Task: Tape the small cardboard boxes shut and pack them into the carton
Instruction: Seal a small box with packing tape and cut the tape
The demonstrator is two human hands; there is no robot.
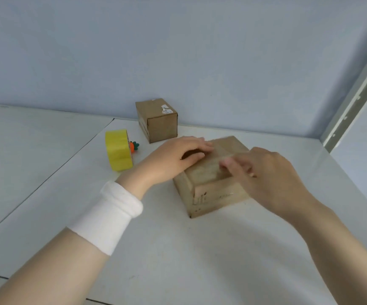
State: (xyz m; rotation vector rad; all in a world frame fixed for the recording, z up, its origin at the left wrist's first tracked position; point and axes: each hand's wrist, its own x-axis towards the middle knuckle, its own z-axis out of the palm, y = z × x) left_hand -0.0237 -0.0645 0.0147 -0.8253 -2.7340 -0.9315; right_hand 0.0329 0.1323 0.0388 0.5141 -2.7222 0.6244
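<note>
A small cardboard box (208, 190) sits on the white table (178, 249) in front of me, with a strip of clear tape across its top. My left hand (173, 159) lies flat on the box's top left, its fingers pressing down. My right hand (263, 172) is blurred at the box's right side, its fingers laid over the top near the tape. A second small cardboard box (158, 119) stands closed farther back by the wall. A yellow tape roll (118, 149) stands on edge to the left.
A small orange carrot-shaped object (134, 146) lies just behind the tape roll. A blue wall runs along the back, and a grey metal rail (354, 95) slants down at the right. The table's right edge is close to the box.
</note>
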